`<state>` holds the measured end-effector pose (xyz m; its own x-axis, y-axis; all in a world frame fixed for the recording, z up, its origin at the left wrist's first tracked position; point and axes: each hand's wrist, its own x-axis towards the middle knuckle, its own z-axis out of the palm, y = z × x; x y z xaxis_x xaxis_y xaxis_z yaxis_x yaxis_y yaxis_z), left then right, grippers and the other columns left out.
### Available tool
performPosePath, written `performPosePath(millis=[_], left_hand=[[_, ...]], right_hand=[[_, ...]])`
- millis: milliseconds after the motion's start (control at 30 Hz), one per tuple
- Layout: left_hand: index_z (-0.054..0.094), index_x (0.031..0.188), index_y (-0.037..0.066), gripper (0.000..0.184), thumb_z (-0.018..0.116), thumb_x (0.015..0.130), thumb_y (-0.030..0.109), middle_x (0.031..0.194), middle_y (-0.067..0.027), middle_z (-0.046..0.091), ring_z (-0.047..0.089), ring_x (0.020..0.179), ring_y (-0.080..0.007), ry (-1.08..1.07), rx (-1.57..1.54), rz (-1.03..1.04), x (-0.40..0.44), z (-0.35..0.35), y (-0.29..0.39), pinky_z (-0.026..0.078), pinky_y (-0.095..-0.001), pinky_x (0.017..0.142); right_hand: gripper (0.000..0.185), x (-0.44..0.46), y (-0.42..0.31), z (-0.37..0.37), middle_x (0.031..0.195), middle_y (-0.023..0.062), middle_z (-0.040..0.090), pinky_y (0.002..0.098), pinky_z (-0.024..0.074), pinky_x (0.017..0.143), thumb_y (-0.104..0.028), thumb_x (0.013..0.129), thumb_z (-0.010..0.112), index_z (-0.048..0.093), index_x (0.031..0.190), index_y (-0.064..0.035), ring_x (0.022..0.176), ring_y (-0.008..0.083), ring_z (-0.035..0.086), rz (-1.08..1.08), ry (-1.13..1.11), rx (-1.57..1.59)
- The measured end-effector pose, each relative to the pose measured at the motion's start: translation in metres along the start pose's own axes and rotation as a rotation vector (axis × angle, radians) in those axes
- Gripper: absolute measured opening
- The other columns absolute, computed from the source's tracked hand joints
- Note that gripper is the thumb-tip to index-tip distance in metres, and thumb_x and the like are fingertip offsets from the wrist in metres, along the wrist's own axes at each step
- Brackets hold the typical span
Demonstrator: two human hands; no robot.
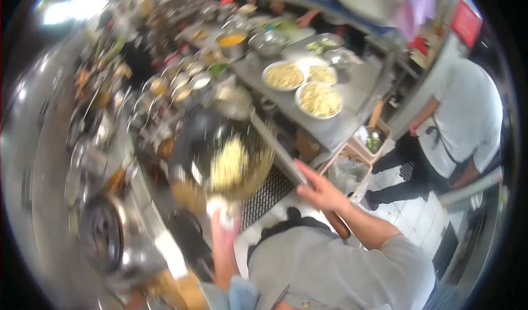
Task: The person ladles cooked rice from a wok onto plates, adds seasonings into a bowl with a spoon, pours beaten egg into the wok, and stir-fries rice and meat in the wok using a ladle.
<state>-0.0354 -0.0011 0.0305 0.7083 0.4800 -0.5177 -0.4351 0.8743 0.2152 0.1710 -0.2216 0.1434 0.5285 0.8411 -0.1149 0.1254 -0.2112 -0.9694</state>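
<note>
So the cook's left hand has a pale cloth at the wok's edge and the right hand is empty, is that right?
Not quite: the right hand isn't empty. The head view shows it gripping a long-handled utensil. The left hand does have a pale cloth at the edge of the wok.

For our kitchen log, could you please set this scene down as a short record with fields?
Left hand: at the near rim of the wok, holding what looks like a white cloth, blurred
Right hand: gripping a long-handled utensil
Utensil head: cannot be made out
Wok contents: pale yellow food, blurred
Counter: three filled white bowls, grouped beyond the wok
Other person: standing at the right
</note>
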Motion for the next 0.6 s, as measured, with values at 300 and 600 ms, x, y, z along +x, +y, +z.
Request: performPosePath(millis=[300, 600], left_hand=[[0.049, 0.104, 0.002, 0.027, 0.051, 0.080, 0.014, 0.089, -0.0156, 0.061, 0.062, 0.076, -0.0265, -0.060, 0.174, 0.090, -0.015, 0.015, -0.043, 0.050, -0.0328, 0.054], [0.059, 0.087, 0.002, 0.014, 0.057, 0.074, 0.008, 0.078, -0.0062, 0.060, 0.059, 0.068, -0.0155, -0.066, 0.928, 0.419, 0.003, 0.008, -0.016, 0.051, -0.0314, 0.059]], right_hand=[[0.065, -0.004, -0.038, -0.007, 0.064, 0.0009, 0.049, 0.0229, 0.0340, 0.033, -0.002, 0.087, 0.051, 0.023, 0.145, -0.0037, 0.039, 0.0064, 0.039, 0.103, 0.108, 0.304], [0.064, 0.022, -0.075, -0.022, 0.076, 0.0019, 0.054, 0.0216, 0.0358, 0.040, -0.006, 0.088, 0.050, 0.024, 0.147, -0.0097, 0.045, 0.0052, 0.040, 0.075, 0.123, -0.137]])
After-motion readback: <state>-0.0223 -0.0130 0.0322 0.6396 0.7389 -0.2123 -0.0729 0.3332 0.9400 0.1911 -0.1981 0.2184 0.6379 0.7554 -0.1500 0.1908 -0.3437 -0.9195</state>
